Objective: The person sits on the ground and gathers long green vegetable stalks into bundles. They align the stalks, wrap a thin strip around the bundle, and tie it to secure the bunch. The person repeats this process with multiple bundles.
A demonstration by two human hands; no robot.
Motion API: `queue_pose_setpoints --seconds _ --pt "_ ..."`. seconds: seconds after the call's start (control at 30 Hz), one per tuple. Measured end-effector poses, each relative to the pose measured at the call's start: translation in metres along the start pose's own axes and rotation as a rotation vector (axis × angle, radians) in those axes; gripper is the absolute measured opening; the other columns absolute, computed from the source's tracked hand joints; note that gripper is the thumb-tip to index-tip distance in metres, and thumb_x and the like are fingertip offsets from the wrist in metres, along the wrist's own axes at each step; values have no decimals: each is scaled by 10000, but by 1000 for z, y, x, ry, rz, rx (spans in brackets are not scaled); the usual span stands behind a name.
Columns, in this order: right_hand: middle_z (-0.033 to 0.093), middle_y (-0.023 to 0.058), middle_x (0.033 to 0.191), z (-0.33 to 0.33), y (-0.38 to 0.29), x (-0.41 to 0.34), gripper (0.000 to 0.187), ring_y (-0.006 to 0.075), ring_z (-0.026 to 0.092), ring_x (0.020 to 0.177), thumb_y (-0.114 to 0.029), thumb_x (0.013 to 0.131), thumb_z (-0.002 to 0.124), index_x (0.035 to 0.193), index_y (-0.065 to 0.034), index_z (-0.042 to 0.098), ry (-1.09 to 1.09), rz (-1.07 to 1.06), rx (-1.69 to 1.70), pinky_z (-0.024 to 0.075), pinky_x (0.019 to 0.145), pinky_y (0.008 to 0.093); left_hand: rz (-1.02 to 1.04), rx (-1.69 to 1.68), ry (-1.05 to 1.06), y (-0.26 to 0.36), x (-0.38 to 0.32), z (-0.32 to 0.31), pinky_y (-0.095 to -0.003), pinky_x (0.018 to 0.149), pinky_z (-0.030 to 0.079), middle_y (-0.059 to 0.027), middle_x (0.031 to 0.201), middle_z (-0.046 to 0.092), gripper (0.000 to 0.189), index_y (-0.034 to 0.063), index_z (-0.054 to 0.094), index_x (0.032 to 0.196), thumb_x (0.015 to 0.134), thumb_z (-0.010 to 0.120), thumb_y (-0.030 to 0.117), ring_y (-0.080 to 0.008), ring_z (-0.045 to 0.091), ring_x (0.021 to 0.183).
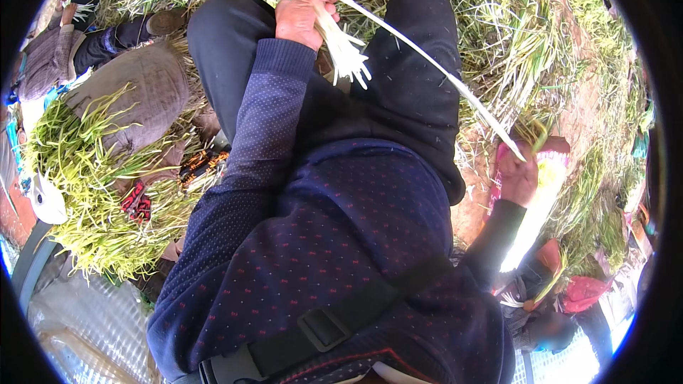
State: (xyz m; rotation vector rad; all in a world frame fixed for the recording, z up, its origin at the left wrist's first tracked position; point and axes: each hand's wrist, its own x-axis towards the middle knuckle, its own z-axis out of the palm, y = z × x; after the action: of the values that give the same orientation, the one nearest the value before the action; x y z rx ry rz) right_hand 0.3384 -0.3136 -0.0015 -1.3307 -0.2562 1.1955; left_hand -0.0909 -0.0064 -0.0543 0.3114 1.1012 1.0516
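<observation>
My left hand [302, 17] is closed around a bunch of pale, white-stemmed allium stalks [341, 53] above my lap. The white stem ends point down towards me. From its fingertips one long single stalk [421, 52] slants right, and its white end crosses in front of my right hand [517, 173]. Blurred yellow-green leaf strips [540, 136] stick out from the right hand's fingers, which look closed on them. Whether those fingers also grip the stalk's end I cannot tell. Below the right hand lies a pink-edged printed sack [549, 170], partly glaring white.
Heaped green leaves [512, 53] cover the ground ahead and to the right. Another leafy pile [90, 170] lies left, against a brown cloth-like bundle [139, 90]. A person [53, 58] sits upper left; another person [539, 309] is lower right. Clear plastic sheeting [90, 320] spreads lower left.
</observation>
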Motion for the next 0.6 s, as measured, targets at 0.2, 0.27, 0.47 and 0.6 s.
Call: queue_pose_setpoints --seconds 0.2,0.27,0.47,0.6 --pt "525 23 729 -125 -13 -14 110 161 492 728 -175 906 651 915 -73 690 228 -37 331 407 702 337 24 6 -8 -6 -5 1 -345 618 534 -145 927 727 170 -52 658 1068 910 657 10 -163 590 643" --pt "557 54 743 -178 8 -14 114 194 532 693 -162 902 613 924 -76 684 410 -33 226 448 649 347 35 25 3 -1 -5 1 -345 618 535 -147 924 726 173 -59 658 1067 908 661 9 -163 589 641" --pt "690 163 779 -221 122 15 179 333 708 726 -149 871 611 990 -52 704 -281 655 -1154 570 659 433 -7 55 -73 -6 -13 15 -343 612 544 -162 925 732 195 -69 665 1062 882 688 1 -172 608 640" --pt "718 215 891 -5 84 81 354 337 703 774 -168 868 640 1196 -57 713 -77 -37 -1642 564 750 434 80 103 -71 -4 -28 11 -323 583 538 -156 912 740 211 -67 675 1067 871 704 6 -170 620 616"
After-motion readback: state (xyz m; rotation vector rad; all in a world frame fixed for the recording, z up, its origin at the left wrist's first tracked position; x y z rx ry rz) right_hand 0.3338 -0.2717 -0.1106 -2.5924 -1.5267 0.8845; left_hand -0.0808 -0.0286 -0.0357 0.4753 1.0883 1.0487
